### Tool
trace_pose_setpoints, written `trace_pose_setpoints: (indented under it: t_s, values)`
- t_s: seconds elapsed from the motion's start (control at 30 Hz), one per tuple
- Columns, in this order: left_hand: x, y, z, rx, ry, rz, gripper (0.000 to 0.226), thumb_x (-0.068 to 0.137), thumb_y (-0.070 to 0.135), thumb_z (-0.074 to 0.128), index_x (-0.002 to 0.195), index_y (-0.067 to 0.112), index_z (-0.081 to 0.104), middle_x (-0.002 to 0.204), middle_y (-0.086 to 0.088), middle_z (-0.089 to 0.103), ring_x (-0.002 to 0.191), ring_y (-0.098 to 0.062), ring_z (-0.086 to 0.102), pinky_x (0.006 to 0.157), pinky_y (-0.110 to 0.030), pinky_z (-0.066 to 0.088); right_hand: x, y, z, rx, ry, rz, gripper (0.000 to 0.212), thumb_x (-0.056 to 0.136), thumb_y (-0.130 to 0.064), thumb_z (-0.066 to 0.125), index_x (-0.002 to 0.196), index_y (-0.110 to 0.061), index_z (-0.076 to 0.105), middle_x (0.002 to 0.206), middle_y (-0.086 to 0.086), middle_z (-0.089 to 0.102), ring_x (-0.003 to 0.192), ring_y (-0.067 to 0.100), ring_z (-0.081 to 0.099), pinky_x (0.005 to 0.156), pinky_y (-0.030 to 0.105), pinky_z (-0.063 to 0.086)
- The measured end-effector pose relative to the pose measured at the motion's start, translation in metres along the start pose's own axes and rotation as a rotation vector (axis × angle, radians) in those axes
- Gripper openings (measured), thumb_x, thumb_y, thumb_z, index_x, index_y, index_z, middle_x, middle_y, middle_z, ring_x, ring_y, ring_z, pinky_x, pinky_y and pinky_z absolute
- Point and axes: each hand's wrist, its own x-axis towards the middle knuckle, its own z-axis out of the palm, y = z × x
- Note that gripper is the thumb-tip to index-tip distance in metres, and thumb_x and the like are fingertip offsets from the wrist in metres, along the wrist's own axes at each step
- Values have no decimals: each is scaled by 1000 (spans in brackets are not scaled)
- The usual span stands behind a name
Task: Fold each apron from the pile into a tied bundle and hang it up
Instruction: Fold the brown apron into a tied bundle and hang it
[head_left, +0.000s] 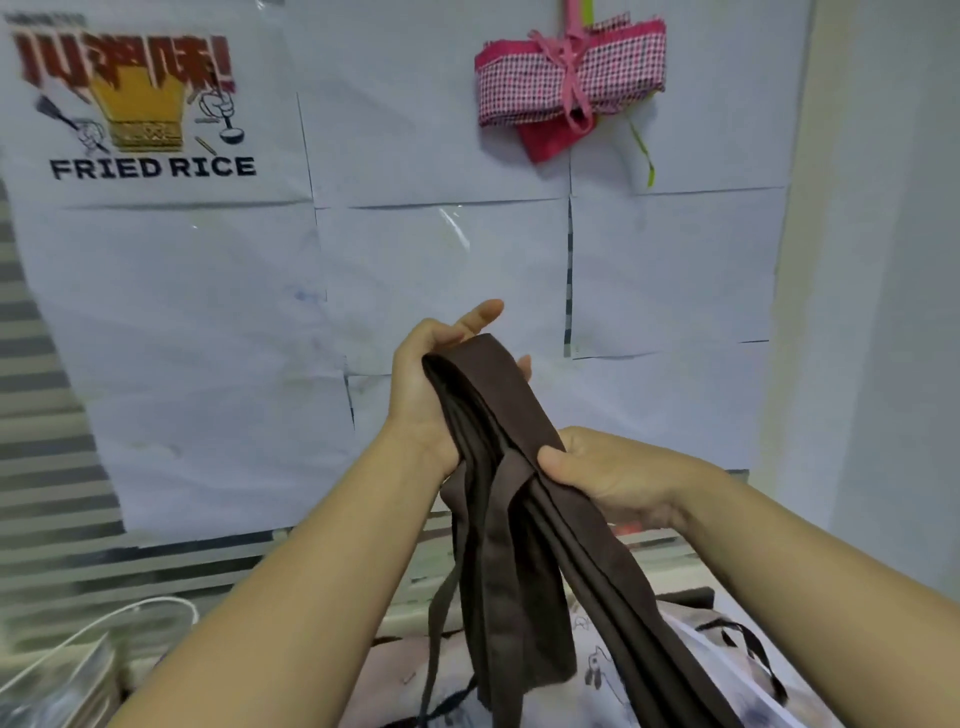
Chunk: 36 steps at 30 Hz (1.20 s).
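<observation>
White paper sheets (441, 270) cover the wall, with a FRIED RICE poster (150, 104) at upper left. In front of it a folded brown apron (519, 597) droops toward what seems to be a pile of printed cloth (600, 675), which is blurred. A tied pink checked apron bundle (571, 78) hangs higher up. The left hand (426, 395) cups the brown apron's folded top. The right hand (618, 478) pinches its middle, thumb on top.

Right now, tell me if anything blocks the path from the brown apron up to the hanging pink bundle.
Nothing visible does: only papered wall lies between the brown apron and the pink checked bundle hanging higher up.
</observation>
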Motion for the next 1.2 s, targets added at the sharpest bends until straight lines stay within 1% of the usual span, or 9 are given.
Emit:
trace_pose_setpoints:
  t_s: [0.17,0.3,0.37,0.43,0.53,0.67,0.83,1.0,1.2]
  values:
    - [12,15,-1,-115,0,20,32,85,20,39,89,10,69,53,0,43,46,-19,50,57,-26,50,10,8,3,216,-129,-9,76,46,-69,79,93,-11,64,83,-1,72,75,10,68,69,21,54]
    - [25,26,-13,-85,101,39,31,87,19,38,94,11,67,51,-1,43,49,-20,48,57,-25,46,14,14,4,319,-113,5,77,47,-65,83,100,-10,70,93,7,70,88,20,66,81,34,57]
    - [29,25,-23,18,175,24,33,91,27,39,94,11,67,62,-5,49,58,-21,51,60,-26,45,18,15,2,315,-4,13,82,50,-67,81,106,-7,72,104,16,66,102,31,58,101,50,45]
    - [29,15,-39,106,196,-52,44,95,43,40,98,6,65,81,-11,63,73,-24,63,72,-32,52,21,16,-1,320,95,14,87,54,-67,78,113,-5,69,118,20,62,109,35,56,108,52,38]
    - [16,-10,-59,178,154,-268,75,82,68,51,119,4,64,116,-19,66,109,-37,63,102,-53,42,22,18,-5,289,163,22,71,62,-64,69,103,-7,73,106,15,70,104,33,64,95,40,51]
    - [0,-30,-61,147,114,-378,56,75,44,68,104,-4,69,106,-22,69,93,-32,68,89,-48,51,21,22,2,160,134,122,44,80,-51,57,93,-11,69,81,3,73,71,13,69,64,23,54]
    - [7,-33,-69,131,230,-287,29,88,23,57,103,0,65,90,-14,68,79,-24,66,76,-37,55,26,26,11,-27,177,188,41,86,-52,56,96,-14,71,91,2,75,83,15,71,75,24,57]
    - [18,-30,-80,238,311,-144,23,90,24,56,99,4,64,83,-12,67,75,-24,66,73,-37,56,35,35,16,-125,412,15,31,81,-51,65,92,-23,71,91,-3,74,84,11,70,79,28,54]
    - [17,-33,-73,336,168,-233,27,92,26,53,88,2,65,77,-12,66,67,-21,65,65,-30,56,51,33,11,3,253,-13,24,91,-34,60,108,-18,67,100,-1,73,93,13,69,84,27,53]
